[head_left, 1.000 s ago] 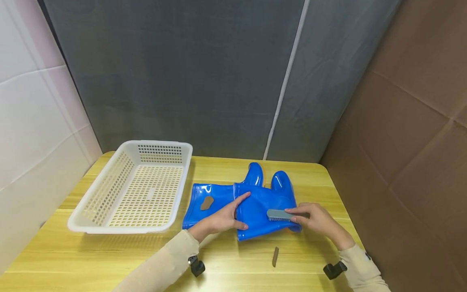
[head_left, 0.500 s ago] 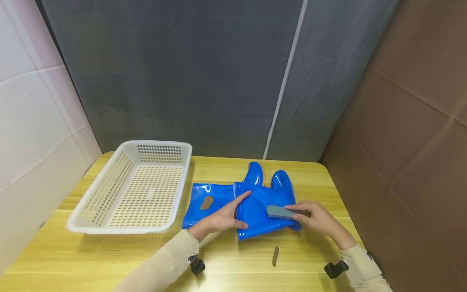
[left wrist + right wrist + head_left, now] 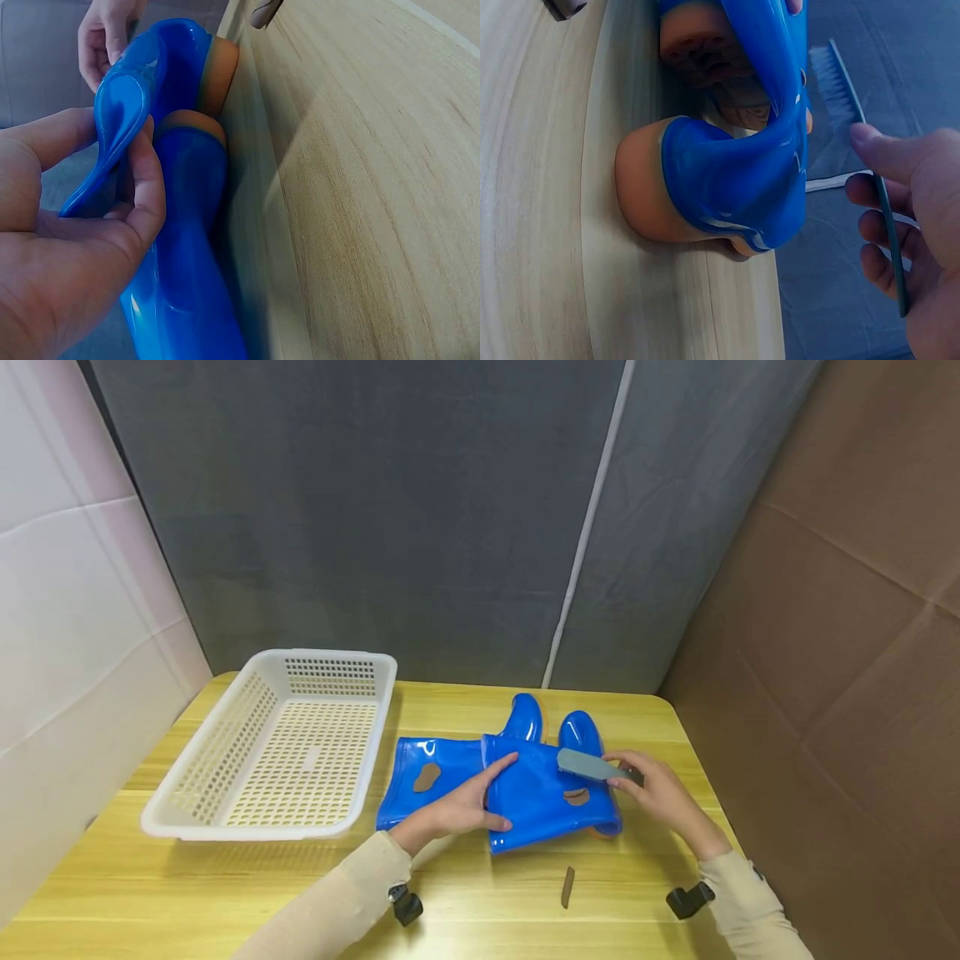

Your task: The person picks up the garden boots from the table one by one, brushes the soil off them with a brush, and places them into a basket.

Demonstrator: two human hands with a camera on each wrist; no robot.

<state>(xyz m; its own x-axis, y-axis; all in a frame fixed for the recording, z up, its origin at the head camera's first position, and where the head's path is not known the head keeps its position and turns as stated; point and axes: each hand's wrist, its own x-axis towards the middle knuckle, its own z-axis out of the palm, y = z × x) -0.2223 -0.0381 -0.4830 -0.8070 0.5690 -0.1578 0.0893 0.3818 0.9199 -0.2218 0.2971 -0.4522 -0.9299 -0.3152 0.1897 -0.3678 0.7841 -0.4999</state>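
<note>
Two blue rubber boots with orange soles lie on the table, the front boot (image 3: pixel 536 789) overlapping the rear boot (image 3: pixel 448 752). My left hand (image 3: pixel 462 806) grips the front boot's shaft by its top rim, thumb on one side and fingers on the other (image 3: pixel 82 195). A grey-green brush (image 3: pixel 588 765) with pale bristles (image 3: pixel 832 84) is held in my right hand (image 3: pixel 654 793); the right wrist view shows its bristles apart from the boot. Below the brush, a brown patch (image 3: pixel 577 797) with a dark line across it sits on the front boot. Another brown patch (image 3: pixel 427 777) marks the rear boot's shaft.
A white perforated plastic basket (image 3: pixel 255 832) stands at the left of the wooden table (image 3: pixel 480 935). One narrow brown strip (image 3: pixel 567 887) lies in front of the boots. Grey, white and brown cloth walls surround the table's back and sides.
The brush in my right hand has moved up and away from the front boot's lower shaft, uncovering the brown patch there. My left hand keeps its hold on the rim.
</note>
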